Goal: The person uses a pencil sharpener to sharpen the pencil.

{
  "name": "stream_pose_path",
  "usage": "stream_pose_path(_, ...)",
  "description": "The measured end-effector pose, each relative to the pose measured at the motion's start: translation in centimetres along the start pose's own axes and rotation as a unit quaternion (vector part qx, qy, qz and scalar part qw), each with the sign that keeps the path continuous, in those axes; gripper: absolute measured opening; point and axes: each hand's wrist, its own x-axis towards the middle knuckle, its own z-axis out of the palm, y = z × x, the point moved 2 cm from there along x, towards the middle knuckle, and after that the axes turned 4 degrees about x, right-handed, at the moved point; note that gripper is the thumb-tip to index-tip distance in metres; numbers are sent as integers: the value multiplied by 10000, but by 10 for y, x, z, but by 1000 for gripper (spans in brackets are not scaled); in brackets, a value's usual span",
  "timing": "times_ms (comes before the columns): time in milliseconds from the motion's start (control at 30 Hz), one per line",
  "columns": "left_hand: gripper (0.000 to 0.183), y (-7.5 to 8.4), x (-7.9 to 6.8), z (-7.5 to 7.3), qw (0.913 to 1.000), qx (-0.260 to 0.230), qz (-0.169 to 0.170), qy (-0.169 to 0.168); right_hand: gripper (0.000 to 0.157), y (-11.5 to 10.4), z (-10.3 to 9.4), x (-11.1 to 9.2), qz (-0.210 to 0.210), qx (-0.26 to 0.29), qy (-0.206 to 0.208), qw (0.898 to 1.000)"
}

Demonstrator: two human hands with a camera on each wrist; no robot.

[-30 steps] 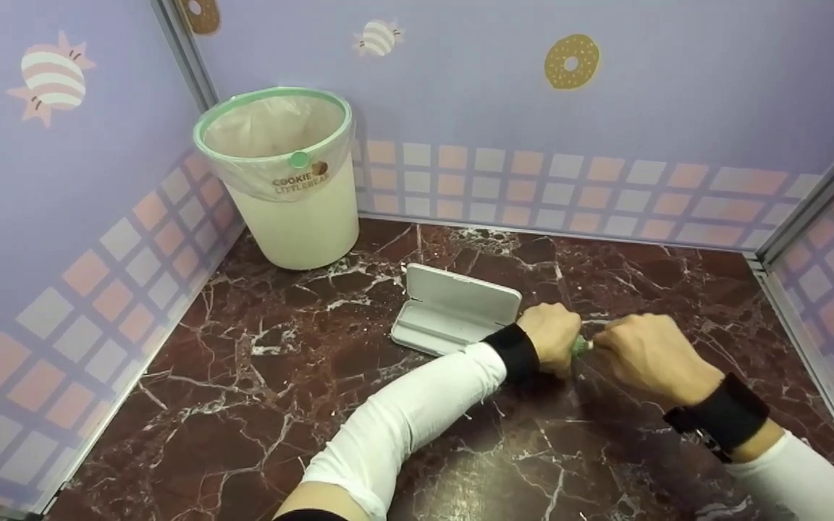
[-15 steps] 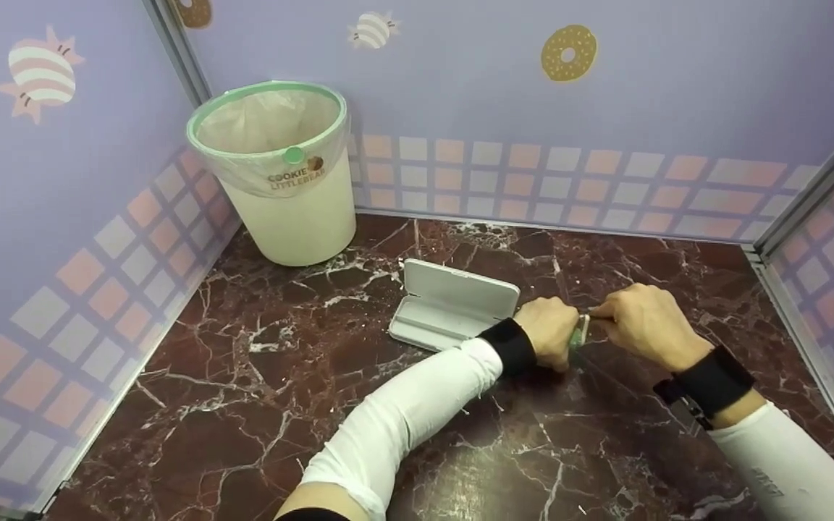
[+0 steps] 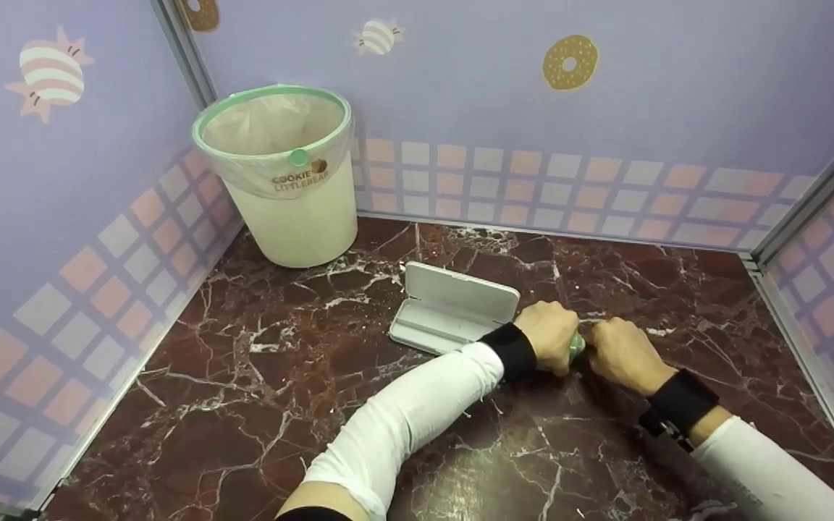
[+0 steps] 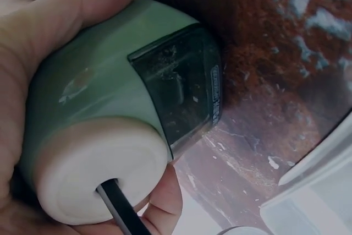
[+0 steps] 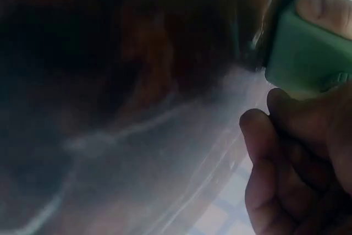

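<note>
Hands meet at about 4 o'clock from the middle of the dark red, white-veined marble bench (image 3: 258, 405). The left hand (image 3: 549, 327) is clenched round a small pale-green plastic pencil sharpener with a cream end cap and a smoky transparent shavings window (image 4: 126, 119); thumb and fingers wrap its barrel, so the body is steadied against turning and the cap's entry hole faces the other hand. A thin dark pencil shaft (image 4: 118, 210) enters that central hole; only a short stretch of it shows, in the left wrist view. The right hand (image 3: 616, 354) sits just beside the sharpener at its 3 o'clock, fingers curled; the head view hides what they enclose and the right wrist view is too dark and blurred to settle it, so whether this grip holds the pencil cannot be told, though its position in line with the hole suggests so. An open white oblong plastic pencil case (image 3: 453, 307), lid raised towards 12 o'clock, lies touching or just behind the left wrist at its 10 o'clock, within reach of both hands. A cream round waste bin with a green rim and clear liner (image 3: 283, 181) stands well apart at 11 o'clock, in the corner of lilac partition walls (image 3: 677, 87) printed with doughnuts and striped sweets. White sleeves and black wrist bands cover both forearms.
</note>
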Motion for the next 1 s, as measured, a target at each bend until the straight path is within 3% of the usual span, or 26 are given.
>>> stream_pose_path(500,29,-4,-2,2,9999,-91,-109,18,37,-11,4,-9,-374,-765,-115,9963)
stream_pose_path(1000,32,-1,-1,1,9995,-184,-261,10,38,-18,3,-24,-595,-618,-255,9960)
